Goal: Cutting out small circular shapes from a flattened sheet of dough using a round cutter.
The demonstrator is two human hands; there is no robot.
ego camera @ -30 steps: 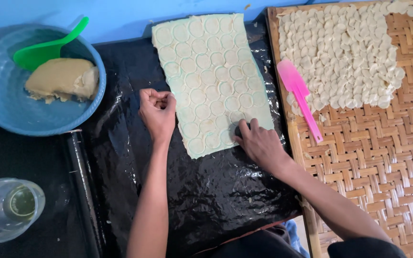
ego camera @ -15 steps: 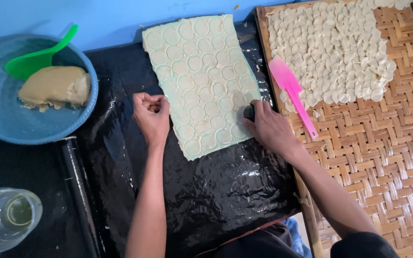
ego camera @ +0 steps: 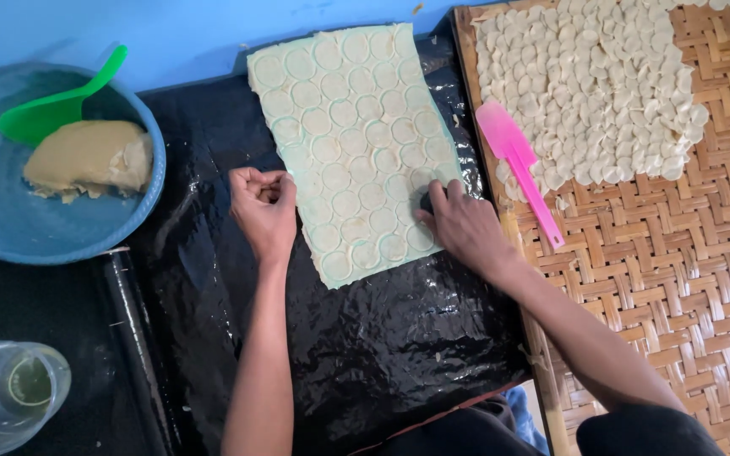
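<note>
While the sheet of pale dough [ego camera: 348, 143] is laid flat on the shiny black plastic [ego camera: 356, 363], scored all over with round cutouts, a small dark round cutter [ego camera: 427, 201] is pressed onto its lower right edge. The cutter is gripped from above by the right hand [ego camera: 464, 228], fingers curled down tight around it, wrist bent, forearm stretched in from the lower right. So the dough sits right under that grip and runs up and to the left from it. The left hand [ego camera: 264, 211] is closed into a loose fist with nothing visibly held, knuckles rested on the plastic just beside the sheet's left edge, forearm pointed straight up from the bottom. Further out, a woven bamboo tray [ego camera: 669, 279] is placed to the right, heaped with cut dough rounds [ego camera: 585, 93], and a pink scraper [ego camera: 515, 162] is laid on it. On the left, a blue bowl [ego camera: 10, 228] is seen with a lump of dough [ego camera: 90, 158] and a green scoop [ego camera: 57, 105]. A black rolling pin [ego camera: 137, 346] and a clear cup [ego camera: 6, 397] are sat below.
</note>
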